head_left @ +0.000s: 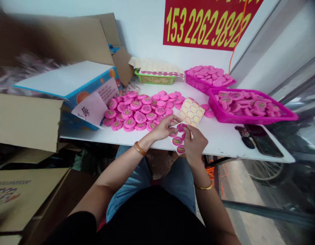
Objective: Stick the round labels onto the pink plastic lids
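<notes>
At the table's front edge, my left hand (167, 129) is closed on a sheet of round pink stickers (177, 141), its thumb lying over the upper part. My right hand (195, 141) pinches a round pink sticker (181, 127) at the top of this sheet. Whether that sticker is fully off the backing I cannot tell. Just beyond my fingers lies a cream backing sheet (192, 112) marked with circles. A heap of round pink plastic cases (140, 117), many with a label on top, spreads behind and left of my left hand.
Pink baskets (251, 119) of cases stand at the right and back right. A green basket (156, 80) bears sticker sheets. Open cardboard boxes (27, 119) and a blue box (96, 86) crowd the left. A phone (266, 141) and a small dark object (248, 142) lie near the right edge.
</notes>
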The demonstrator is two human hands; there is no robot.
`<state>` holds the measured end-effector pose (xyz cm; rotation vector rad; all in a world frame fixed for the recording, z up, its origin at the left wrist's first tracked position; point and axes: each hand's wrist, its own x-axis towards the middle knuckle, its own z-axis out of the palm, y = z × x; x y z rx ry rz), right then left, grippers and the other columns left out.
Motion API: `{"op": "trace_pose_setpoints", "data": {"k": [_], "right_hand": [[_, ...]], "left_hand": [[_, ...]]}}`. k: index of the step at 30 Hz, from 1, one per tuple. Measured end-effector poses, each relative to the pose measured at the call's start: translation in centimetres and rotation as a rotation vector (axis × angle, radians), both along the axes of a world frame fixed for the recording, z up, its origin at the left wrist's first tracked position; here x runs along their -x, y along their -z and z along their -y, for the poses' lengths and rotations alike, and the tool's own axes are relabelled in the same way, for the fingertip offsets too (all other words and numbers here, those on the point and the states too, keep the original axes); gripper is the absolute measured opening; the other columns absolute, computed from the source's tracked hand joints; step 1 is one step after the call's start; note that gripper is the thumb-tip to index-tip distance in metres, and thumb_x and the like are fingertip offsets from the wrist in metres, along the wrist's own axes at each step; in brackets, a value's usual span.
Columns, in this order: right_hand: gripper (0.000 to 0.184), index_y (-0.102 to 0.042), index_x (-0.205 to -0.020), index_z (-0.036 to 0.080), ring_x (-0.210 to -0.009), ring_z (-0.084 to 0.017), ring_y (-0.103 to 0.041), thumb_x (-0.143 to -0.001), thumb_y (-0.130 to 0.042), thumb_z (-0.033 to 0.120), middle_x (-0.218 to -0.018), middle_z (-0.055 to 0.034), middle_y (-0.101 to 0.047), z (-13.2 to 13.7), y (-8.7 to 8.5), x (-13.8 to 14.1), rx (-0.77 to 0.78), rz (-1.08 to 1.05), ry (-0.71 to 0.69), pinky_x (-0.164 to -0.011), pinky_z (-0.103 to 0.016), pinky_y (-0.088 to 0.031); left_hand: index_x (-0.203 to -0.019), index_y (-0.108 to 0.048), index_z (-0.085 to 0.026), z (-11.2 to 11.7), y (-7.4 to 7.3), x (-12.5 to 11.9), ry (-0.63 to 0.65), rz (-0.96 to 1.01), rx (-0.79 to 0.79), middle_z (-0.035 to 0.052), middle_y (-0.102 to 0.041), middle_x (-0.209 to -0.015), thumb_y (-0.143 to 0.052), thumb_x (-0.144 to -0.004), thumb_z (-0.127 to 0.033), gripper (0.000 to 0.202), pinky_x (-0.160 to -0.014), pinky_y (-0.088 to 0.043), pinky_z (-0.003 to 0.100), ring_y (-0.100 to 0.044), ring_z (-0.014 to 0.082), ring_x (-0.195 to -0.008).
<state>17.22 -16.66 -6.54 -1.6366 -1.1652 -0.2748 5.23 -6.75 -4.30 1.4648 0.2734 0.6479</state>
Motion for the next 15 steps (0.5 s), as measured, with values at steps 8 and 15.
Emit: {"op": "trace_pose_setpoints", "data": {"k": [8,15], "right_hand": [[0.028,-0.072,-0.100,0.017,-0.089,-0.021,-0.072,-0.091,-0.047,0.024,-0.096,-0.0089,-0.076,0.0,1.0,0.5,-0.074,0.073,0.015,-0.081,-0.034,-0.054],[0.026,-0.073,-0.096,0.019,-0.085,-0.020,-0.072,-0.092,-0.050,0.030,-0.091,-0.0061,-0.077,0.5,-0.4,0.8,-0.100,-0.068,0.004,-0.079,-0.032,-0.054]], "left_hand": [[-0.089,-0.055,-0.013,0.2,0.1,-0.8,-0.112,-0.027,0.024,-0.0029,-0.062,-0.062,-0.079,-0.066,-0.034,0.038,-0.053,-0.037,0.017,-0.055,0.0059,-0.053],[-0.095,-0.053,-0.016,1.6,0.1,-1.6,-0.242,0.053,-0.001,-0.0021,-0.067,-0.069,-0.079,-0.067,-0.031,0.041,-0.048,-0.038,0.017,-0.054,0.0051,-0.049]]}}
